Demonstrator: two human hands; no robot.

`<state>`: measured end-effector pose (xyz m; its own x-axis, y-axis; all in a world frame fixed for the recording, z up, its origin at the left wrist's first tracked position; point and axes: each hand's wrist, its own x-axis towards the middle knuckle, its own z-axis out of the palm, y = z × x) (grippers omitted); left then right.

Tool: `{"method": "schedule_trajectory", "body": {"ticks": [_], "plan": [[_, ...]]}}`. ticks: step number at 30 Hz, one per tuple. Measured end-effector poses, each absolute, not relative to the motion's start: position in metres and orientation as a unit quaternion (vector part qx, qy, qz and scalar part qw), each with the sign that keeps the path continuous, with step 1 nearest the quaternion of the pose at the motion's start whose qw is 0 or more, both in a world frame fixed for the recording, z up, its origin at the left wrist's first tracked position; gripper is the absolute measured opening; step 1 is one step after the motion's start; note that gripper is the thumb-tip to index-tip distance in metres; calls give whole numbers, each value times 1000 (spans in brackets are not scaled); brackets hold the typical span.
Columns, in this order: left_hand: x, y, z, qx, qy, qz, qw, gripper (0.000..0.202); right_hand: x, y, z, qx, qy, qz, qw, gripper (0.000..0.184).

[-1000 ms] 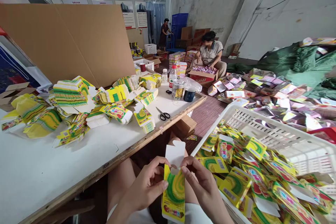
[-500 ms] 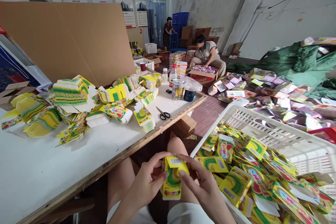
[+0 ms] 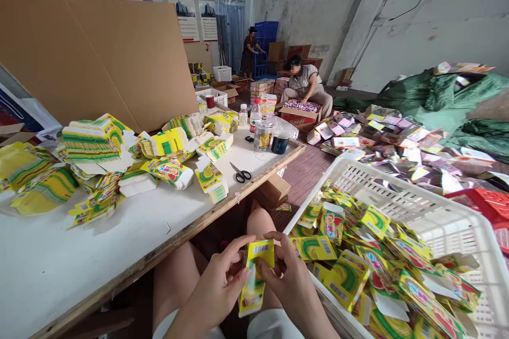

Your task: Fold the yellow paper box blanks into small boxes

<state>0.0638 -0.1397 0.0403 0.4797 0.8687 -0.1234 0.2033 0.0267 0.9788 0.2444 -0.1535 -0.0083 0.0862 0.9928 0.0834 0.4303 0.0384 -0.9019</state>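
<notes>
Over my lap I hold a small yellow-and-green printed carton [image 3: 254, 275] between both hands. My left hand [image 3: 217, 288] grips its left side with thumb and fingers closed on it. My right hand [image 3: 288, 280] pinches its folded top flap, where a barcode shows. To the right stands a white plastic basket [image 3: 449, 222] filled with several folded cartons of the same print. On the white table [image 3: 59, 265] to the left lie stacks of flat yellow-green carton blanks [image 3: 93, 140].
Black scissors [image 3: 240, 174], a jar, bottles and a dark cup [image 3: 279, 144] sit near the table's far end. A big cardboard sheet leans behind the table. A seated person [image 3: 304, 82] works at a box; another stands far back. Loose packaging covers the floor at right.
The carton's white top flap stood up unfolded a second ago; it is now folded down and closed. Both hands have drawn closer around the carton, and the view has shifted slightly right.
</notes>
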Motion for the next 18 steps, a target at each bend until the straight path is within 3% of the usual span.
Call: {"method": "schedule_trajectory", "body": {"ticks": [11, 13, 15, 18], "plan": [[74, -134, 23, 585, 408, 339, 613, 41, 257, -155, -6, -545, -593, 320, 499, 25], [78, -126, 20, 594, 404, 363, 593, 43, 265, -156, -1, -578, -565, 261, 528, 23], [74, -108, 19, 606, 431, 429, 513, 41, 276, -156, 9, -647, -502, 111, 563, 26], [54, -60, 14, 572, 552, 540, 277, 40, 292, -157, 23, -706, -411, -69, 572, 42]]}}
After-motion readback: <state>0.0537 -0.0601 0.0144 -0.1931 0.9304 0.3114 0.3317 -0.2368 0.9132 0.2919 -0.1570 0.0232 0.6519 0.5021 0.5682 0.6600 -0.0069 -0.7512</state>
